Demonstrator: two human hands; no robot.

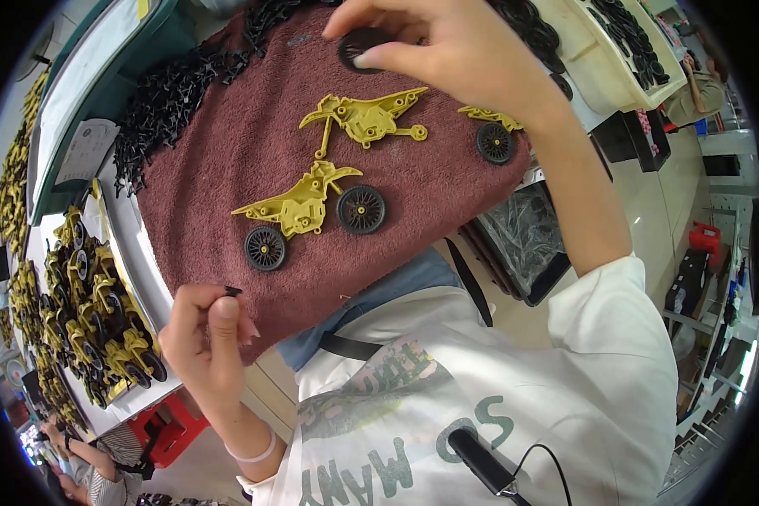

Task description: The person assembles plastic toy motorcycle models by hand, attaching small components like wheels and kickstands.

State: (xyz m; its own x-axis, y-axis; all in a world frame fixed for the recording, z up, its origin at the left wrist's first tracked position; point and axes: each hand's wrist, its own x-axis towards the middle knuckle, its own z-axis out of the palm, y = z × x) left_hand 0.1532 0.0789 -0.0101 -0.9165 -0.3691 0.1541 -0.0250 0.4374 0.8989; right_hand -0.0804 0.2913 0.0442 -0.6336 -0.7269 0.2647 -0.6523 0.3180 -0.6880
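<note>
My left hand point(207, 337) pinches a small black plastic part point(233, 291) over the near left edge of the reddish-brown towel point(202, 211). At the far side, my right hand point(434, 46) grips a black spoked toy wheel point(364, 51) between thumb and fingers. Between my hands lies a yellow toy motorcycle body half point(299, 202) with a front wheel point(361, 209) and a rear wheel point(265, 249) at its ends. Beyond it rests a second yellow body half point(367, 118) without wheels. Beneath my right forearm, a third yellow piece point(491, 115) with a wheel point(495, 143) is partly hidden.
Black small parts point(173, 101) are heaped along the towel's far left edge, beside a green bin point(76, 101). Yellow toy motorcycles point(101, 312) pile up at left. Loose wheels point(527, 29) and a cream tray point(594, 63) sit far right. Another person point(101, 464) is at lower left.
</note>
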